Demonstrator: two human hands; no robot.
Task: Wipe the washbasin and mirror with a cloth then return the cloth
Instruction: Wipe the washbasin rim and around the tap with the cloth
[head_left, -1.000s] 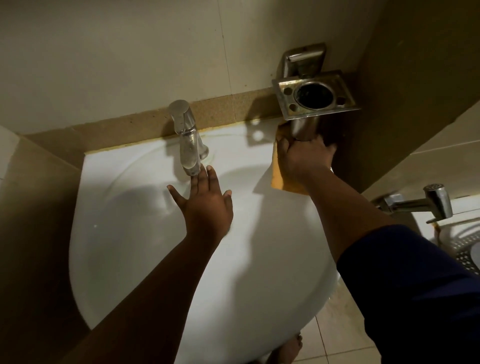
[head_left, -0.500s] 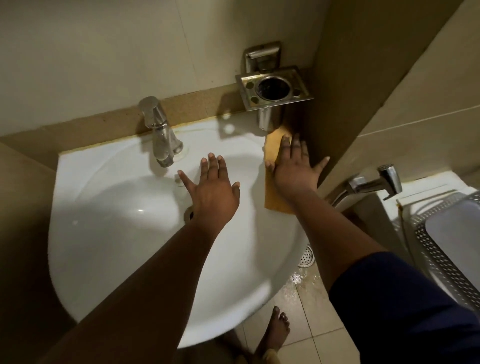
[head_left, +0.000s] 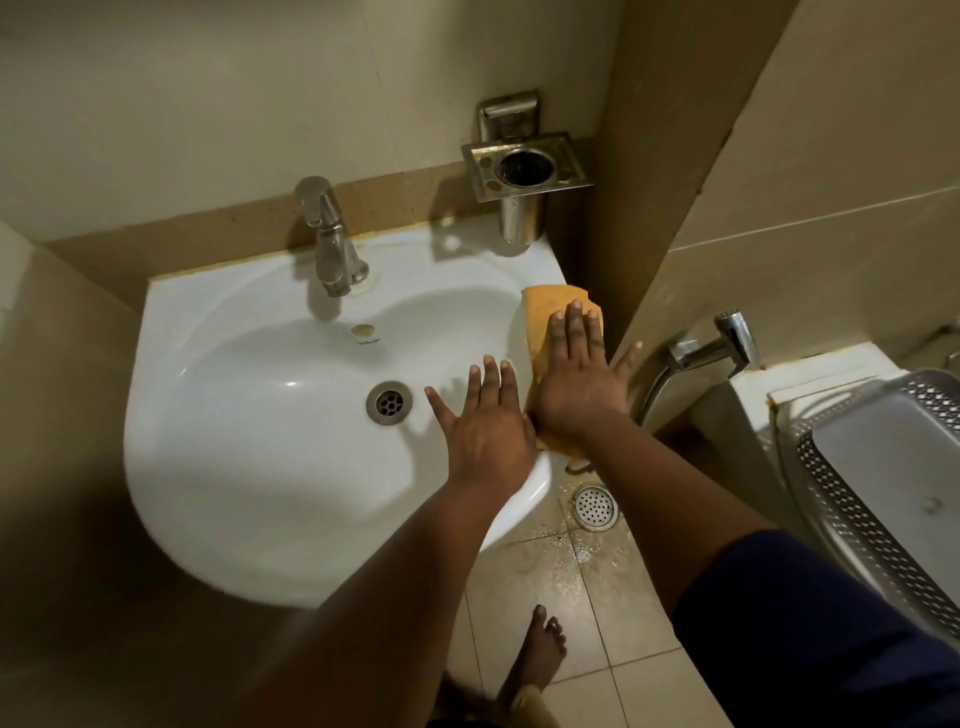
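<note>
Foot (head_left: 537, 660), one, bare, stands on the tiled floor (head_left: 524, 613) at the near edge of view, below the front curve of the washbasin. One round floor drain (head_left: 596, 505) sits in the wet tiles just right of that curve, in the narrow strip between the basin and the toilet cistern (head_left: 810, 384) at right. A perforated grey plastic basket (head_left: 857, 525) rests on the right side, partly out of frame.

Hands: two, both flat with fingers extended. The left hand (head_left: 485, 423) presses palm-down on the right inner slope of the white washbasin (head_left: 249, 467), holding nothing. The right hand (head_left: 579, 382) presses the one orange cloth (head_left: 545, 312) against the basin's right rim; the fingers lie straight on the cloth, not curled round it (thumb spread out past the rim edge). The cloth drapes over that rim, with its lower end hanging off the outer side. The two hands lie just beside each other.

One basin drain (head_left: 389, 403) lies left of the left hand, with open bowl surface beyond it to the left rim. One overflow cap (head_left: 362, 329) sits farther back, below the single steel tap (head_left: 332, 249). One steel tumbler holder (head_left: 524, 166) is mounted on the wall over the back right corner. One hand-spray nozzle (head_left: 727, 338) projects right of the wall corner.
</note>
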